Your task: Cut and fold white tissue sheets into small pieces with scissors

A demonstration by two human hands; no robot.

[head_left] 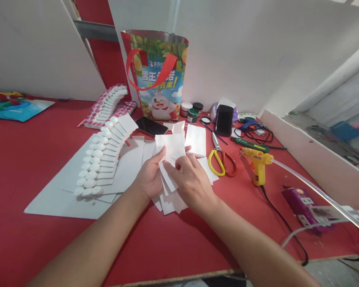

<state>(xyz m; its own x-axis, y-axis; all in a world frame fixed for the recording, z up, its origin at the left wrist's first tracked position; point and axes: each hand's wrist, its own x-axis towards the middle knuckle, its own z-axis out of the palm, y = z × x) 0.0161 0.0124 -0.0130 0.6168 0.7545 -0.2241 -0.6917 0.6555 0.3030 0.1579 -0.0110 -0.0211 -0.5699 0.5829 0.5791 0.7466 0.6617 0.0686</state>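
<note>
My left hand (151,176) grips a small stack of white paper pieces (174,143), with the thumb on top and the fingers out of sight beneath. From the right, my right hand (196,185) is closed over the lower part of the same pieces, its thumb and index finger pressing on the paper. More white paper pieces (169,205) lie fanned out on the red table under both hands. Just beyond them is another white stack (196,140). To the left curves a panel of white strips tipped with white ovals (91,175), resting on white board (60,195).
Scissors (217,159), a yellow glue gun (258,165), a green utility knife (251,144) and a purple packet (302,205) lie to the right. Behind stand a printed bag (161,79), paint jars (192,115) and a dark phone (151,126). A pink-dotted curved piece (103,107) lies back left.
</note>
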